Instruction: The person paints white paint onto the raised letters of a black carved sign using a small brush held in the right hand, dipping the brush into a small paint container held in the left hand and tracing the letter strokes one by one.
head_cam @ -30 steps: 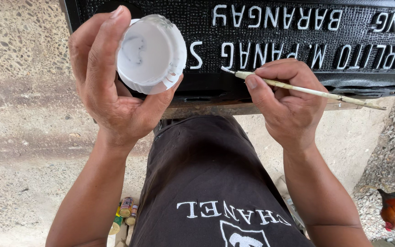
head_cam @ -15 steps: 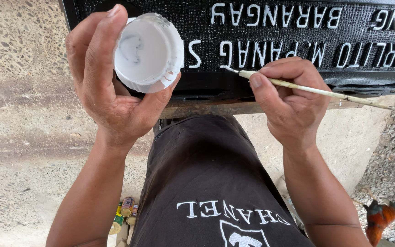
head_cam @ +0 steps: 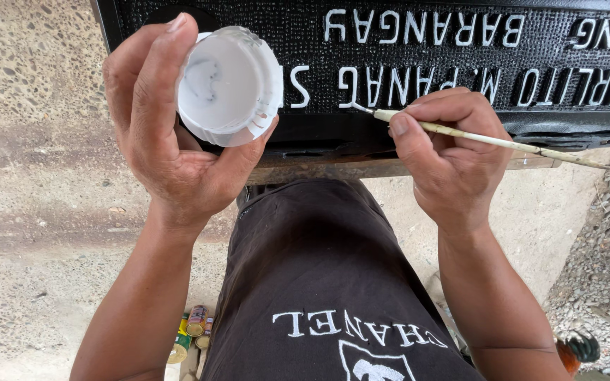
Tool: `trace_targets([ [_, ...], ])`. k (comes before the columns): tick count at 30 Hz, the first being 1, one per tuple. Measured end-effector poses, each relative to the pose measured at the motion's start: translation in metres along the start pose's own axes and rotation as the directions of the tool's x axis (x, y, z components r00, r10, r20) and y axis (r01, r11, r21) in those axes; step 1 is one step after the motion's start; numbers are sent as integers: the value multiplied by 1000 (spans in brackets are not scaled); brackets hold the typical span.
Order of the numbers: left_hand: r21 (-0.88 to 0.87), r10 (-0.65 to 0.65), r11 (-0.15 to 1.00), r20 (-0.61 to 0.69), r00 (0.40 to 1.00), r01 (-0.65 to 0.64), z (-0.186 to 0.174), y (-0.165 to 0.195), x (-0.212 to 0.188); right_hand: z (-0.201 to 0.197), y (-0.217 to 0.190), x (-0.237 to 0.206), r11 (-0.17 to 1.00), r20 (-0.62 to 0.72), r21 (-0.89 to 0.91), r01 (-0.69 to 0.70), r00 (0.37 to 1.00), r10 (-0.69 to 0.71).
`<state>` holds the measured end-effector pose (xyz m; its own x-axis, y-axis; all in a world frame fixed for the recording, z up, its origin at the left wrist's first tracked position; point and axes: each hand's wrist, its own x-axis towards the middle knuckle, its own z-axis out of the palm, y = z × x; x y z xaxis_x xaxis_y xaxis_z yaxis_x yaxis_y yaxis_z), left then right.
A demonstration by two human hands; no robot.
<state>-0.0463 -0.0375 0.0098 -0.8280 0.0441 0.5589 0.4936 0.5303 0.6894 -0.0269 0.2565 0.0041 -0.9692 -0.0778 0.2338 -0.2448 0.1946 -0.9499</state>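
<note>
The left hand point(head_cam: 171, 134) is cupping a small white plastic lid point(head_cam: 229, 85), fingers and thumb curled around its rim so the open side faces up toward the camera; its inside is coated with white paint marked by a grey smear. The right hand point(head_cam: 453, 159) is pinching a thin paint-stained brush point(head_cam: 488, 139) like a pen, and the tip is touching the lower edge of the black plaque point(head_cam: 418, 67) just below one of the raised white letters point(head_cam: 383, 85). The plaque is standing on a ledge in front of the person, its rows of lettering upside down in this view, with a dark shirt filling the lower middle. By the look of it the lettering is being touched up in white, and the following stroke calls for a steady wrist to keep paint off the black ground. A few small paint tins point(head_cam: 193, 328) are sitting on the concrete floor point(head_cam: 37, 226) below.
</note>
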Motion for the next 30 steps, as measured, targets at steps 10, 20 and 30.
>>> trace_targets([
  [10,9,3,1000,6,1000,-3,0,1,1,-1,-2,0,999,-9,34,-17,1000,17],
  [20,-3,0,1000,9,1000,0,1,3,1,-1,-2,0,1000,-6,-24,11,1000,-11],
  [30,12,22,1000,2,1000,-23,4,4,2,-2,-2,-3,1000,-18,-19,-6,1000,6],
])
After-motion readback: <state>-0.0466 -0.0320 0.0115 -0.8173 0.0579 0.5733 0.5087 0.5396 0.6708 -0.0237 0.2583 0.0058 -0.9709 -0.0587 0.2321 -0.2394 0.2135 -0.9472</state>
